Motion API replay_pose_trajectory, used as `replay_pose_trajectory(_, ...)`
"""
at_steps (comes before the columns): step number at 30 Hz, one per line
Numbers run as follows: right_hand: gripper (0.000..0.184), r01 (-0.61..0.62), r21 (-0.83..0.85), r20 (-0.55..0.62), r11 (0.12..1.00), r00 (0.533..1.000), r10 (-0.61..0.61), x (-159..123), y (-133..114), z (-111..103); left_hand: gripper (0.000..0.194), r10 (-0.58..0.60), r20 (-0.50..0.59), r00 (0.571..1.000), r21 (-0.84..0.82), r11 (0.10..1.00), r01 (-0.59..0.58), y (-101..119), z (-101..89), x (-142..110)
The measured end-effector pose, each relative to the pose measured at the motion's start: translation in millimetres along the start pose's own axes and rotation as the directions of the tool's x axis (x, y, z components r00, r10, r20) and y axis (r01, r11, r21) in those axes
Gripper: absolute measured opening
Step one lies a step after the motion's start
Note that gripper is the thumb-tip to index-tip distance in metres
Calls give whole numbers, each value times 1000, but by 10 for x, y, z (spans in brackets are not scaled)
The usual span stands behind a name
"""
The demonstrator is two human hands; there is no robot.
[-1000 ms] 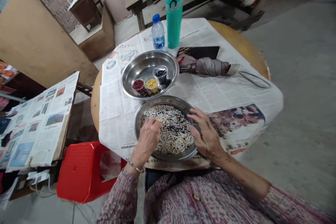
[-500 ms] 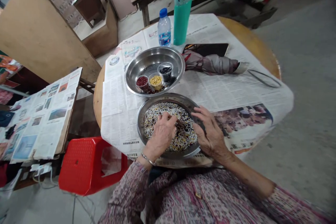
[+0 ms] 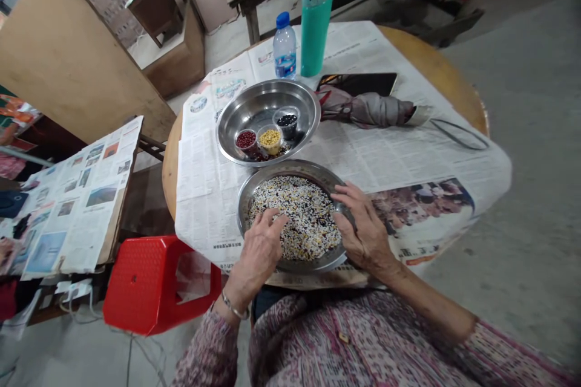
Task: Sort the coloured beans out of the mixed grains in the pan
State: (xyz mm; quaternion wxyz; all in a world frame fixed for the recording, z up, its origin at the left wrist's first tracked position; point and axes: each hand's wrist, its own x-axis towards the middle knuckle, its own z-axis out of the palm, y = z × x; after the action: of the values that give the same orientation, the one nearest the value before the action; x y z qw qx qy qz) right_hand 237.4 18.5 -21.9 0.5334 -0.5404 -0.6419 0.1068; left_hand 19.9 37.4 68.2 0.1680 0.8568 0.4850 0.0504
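Note:
A metal basin (image 3: 245,188) of mixed white, black and yellow grains (image 3: 304,211) stands at the table's near edge. Over its left side, my left hand (image 3: 262,245), with a bangle at the wrist, has its fingers loosely bent and apart, the tips at the grains. My right hand (image 3: 365,230) rests against the right rim, fingers spread and thumb apart. Just behind is a larger steel basin (image 3: 245,106). Inside it sit clear cups of red beans (image 3: 246,141), yellow beans (image 3: 270,140) and black beans (image 3: 287,122), with some loose beans beside them.
Newspaper (image 3: 204,175) covers the round table. Toward the back stand a water bottle (image 3: 284,48) and a teal flask (image 3: 316,21). A phone (image 3: 363,83) and a folded grey umbrella (image 3: 372,110) lie at right. A red stool (image 3: 136,284) and another newspaper-covered table (image 3: 86,193) are at left.
My left hand has drawn back to the left and nearer me, from the middle of the grains to the basin's left side. My right hand stays at the rim. The grains look flatter.

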Motion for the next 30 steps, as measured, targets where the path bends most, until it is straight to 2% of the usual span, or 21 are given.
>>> replay_pose_trajectory(3, 37, 5, -3, 1, 1000, 1000, -5, -5, 9, 0, 29, -30, 158, 987, 59, 998, 21, 172, 33, -176)
replay_pose_trajectory(5, 36, 6, -8, 2, 1000, 1000, -6, -9, 15, 0, 22, 1, 247, 969, 51, 999, -14, 288, 106, -150)
replay_pose_trajectory(7, 35, 11, -12, -2, 1000, 1000, -11, -13, 22, 0, 22, 42, 251, 967, 38, 998, -53, 367, 194, -32)
replay_pose_trajectory(9, 35, 19, -15, -9, 1000, 1000, -19, -15, 30, 1, 26, 94, 206, 974, 22, 995, -101, 389, 261, 133)
replay_pose_trajectory(11, 34, 27, -20, -12, 999, 1000, -27, -17, 36, 4, 28, 95, 105, 990, 43, 994, -100, 352, 282, 297)
replay_pose_trajectory(14, 34, 31, -22, -13, 999, 999, -31, -16, 39, 12, 33, -13, -94, 995, 46, 999, 17, 228, 229, 480)
replay_pose_trajectory(16, 33, 25, -19, -12, 1000, 1000, -25, -14, 36, 17, 29, -114, -215, 970, 60, 990, 130, 151, 177, 562)
replay_pose_trajectory(18, 33, 16, -19, -15, 1000, 1000, -16, -10, 32, 20, 33, -181, -259, 949, 80, 975, 208, 115, 161, 628)
replay_pose_trajectory(19, 33, 9, -19, -16, 1000, 1000, -9, -8, 31, 20, 47, -189, -245, 951, 89, 972, 216, 119, 174, 657)
replay_pose_trajectory(21, 33, -5, -15, -18, 1000, 1000, 5, -6, 32, 20, 74, -131, -179, 975, 101, 983, 150, 163, 240, 712)
replay_pose_trajectory(22, 34, -12, -10, -16, 1000, 1000, 11, -6, 35, 19, 78, -61, -143, 988, 100, 992, 76, 197, 285, 733)
replay_pose_trajectory(24, 35, -17, 4, -9, 1000, 1000, 17, -7, 46, 20, 67, 110, -81, 991, 88, 991, -103, 270, 371, 755)
replay_pose_trajectory(26, 36, -17, 13, -6, 1000, 1000, 17, -10, 60, 25, 42, 238, -24, 971, 87, 968, -235, 319, 421, 737)
replay_pose_trajectory(28, 36, -19, 11, -6, 1000, 1000, 19, -11, 73, 32, 24, 301, 44, 953, 101, 947, -304, 319, 422, 677)
replay_pose_trajectory(30, 35, -23, 5, -7, 1000, 1000, 23, -9, 79, 40, 15, 323, 82, 943, 125, 935, -331, 263, 380, 582)
